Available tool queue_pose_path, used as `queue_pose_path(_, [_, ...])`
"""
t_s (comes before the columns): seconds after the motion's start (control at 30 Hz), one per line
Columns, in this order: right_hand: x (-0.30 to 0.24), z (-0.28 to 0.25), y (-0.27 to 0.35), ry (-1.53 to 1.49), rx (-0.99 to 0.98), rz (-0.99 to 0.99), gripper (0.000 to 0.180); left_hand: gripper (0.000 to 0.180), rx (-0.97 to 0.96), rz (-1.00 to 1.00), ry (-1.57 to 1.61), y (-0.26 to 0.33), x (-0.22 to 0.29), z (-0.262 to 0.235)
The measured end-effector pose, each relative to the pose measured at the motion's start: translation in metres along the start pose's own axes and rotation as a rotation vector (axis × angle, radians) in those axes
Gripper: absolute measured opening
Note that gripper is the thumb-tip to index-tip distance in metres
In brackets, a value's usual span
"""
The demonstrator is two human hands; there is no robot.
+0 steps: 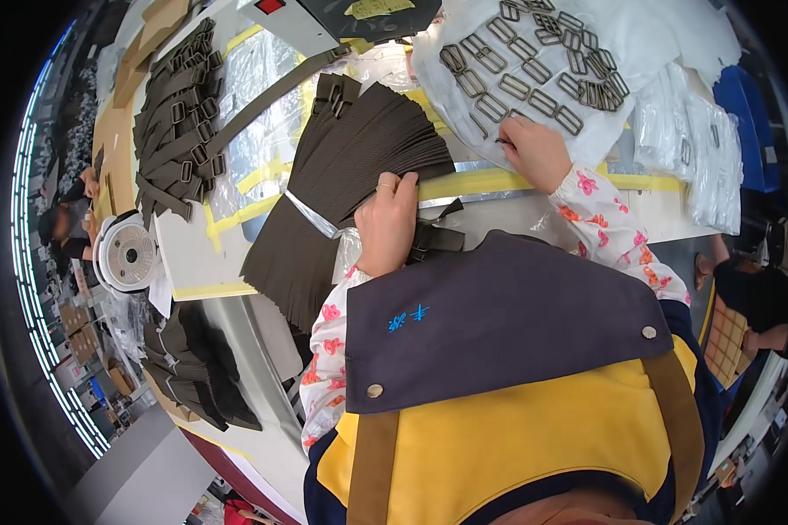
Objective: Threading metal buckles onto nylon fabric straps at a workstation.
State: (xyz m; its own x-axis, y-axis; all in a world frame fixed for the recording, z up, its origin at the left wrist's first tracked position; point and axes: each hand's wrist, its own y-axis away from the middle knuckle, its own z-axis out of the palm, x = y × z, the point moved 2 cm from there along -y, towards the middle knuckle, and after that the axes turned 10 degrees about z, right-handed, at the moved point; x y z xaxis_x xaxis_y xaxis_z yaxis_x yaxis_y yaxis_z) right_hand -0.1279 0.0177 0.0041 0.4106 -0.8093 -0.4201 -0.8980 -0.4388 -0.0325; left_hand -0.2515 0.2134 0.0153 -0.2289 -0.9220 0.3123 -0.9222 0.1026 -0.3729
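Nearest, a yellow-and-navy apron [499, 420]. Beyond it, the left hand [387, 219] presses closed on a fanned stack of brown straps [359, 149] on the counter [201, 254]. The right hand [534, 150] pinches one metal buckle [504, 140] beside the buckle pile [534, 70]; lifting singly avoids tangles.

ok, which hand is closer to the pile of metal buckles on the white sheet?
Right. The right hand rests at the lower edge of the metal buckles, its fingers touching one. The left hand sits farther down-left, on the stack of dark webbing strips.
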Motion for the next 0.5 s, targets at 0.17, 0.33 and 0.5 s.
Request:
queue_pose_path(0.17, [0.001,-0.008,-0.007,-0.002,-0.101,0.051,0.009,0.004,-0.036,0.263,-0.205,-0.023,-0.004,0.002])
queue_pose_path(0.33, [-0.019,-0.037,-0.003,-0.332,0.238,-0.192,0.009,0.007,-0.004,0.045,0.329,-0.030,-0.010,-0.003])
queue_pose_path(0.5, [-0.049,-0.005,0.006,-1.252,-0.582,0.234,0.013,0.011,-0.020,-0.204,0.739,-0.026,-0.020,-0.013])
